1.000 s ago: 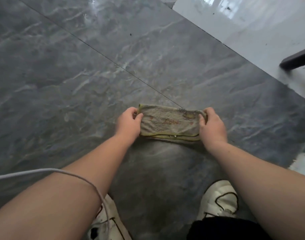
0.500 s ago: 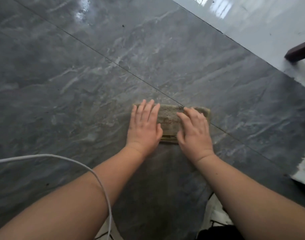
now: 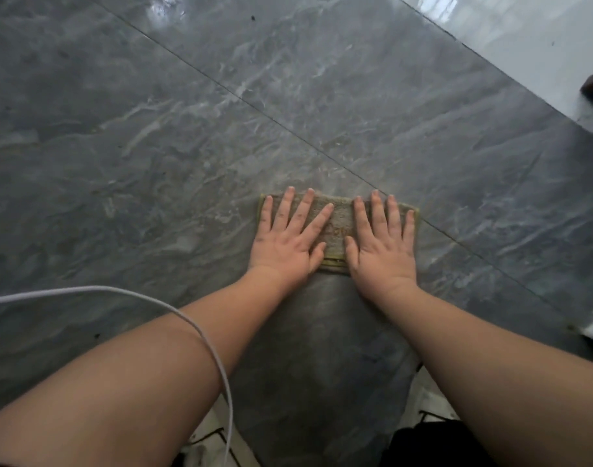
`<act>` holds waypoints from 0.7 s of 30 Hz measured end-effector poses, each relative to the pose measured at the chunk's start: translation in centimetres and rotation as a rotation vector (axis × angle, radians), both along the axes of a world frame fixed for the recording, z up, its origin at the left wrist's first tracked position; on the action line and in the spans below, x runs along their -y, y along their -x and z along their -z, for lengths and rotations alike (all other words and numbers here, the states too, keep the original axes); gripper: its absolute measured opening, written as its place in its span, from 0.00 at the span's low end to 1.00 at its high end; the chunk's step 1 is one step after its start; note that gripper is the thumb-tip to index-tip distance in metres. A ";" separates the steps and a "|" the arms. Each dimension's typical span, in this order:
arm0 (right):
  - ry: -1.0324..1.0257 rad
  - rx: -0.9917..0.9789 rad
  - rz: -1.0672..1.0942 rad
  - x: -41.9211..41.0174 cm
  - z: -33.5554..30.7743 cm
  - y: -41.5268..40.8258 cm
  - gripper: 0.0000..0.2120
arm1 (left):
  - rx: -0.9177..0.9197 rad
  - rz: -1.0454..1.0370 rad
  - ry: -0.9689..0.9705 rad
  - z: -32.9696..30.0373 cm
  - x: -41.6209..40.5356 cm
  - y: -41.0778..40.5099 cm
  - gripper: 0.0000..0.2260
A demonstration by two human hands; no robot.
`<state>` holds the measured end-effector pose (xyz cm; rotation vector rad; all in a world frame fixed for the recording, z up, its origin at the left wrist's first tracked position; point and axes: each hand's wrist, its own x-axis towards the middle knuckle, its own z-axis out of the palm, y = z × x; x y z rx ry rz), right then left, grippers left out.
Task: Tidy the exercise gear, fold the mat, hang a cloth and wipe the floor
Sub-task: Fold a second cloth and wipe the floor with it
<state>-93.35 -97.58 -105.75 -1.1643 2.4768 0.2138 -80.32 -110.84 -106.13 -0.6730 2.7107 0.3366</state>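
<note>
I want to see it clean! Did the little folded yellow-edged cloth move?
Yes. The folded yellow-edged cloth slid forward along the dark tile floor's seam line, away from the white shoes.

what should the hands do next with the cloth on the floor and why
Probably push the cloth forward across the dark floor tile. The left hand and right hand lie flat on the folded cloth with straight fingers, side by side, covering most of it, so the pose looks set for a wiping stroke.

Cloth point(image 3: 339, 227) mostly hidden under hands; lettering unreadable.
</note>
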 end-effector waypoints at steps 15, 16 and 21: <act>0.102 0.127 -0.046 -2.4 -1.7 -10.3 0.35 | -0.007 -0.100 -0.010 -0.9 -3.3 -9.6 0.31; 0.099 0.128 -0.055 -2.7 -1.6 -10.3 0.35 | -0.006 -0.108 -0.014 -1.0 -3.5 -9.5 0.31; 0.057 0.121 -0.067 -2.7 -1.2 -10.1 0.36 | -0.007 -0.077 -0.018 -0.2 -3.6 -10.0 0.32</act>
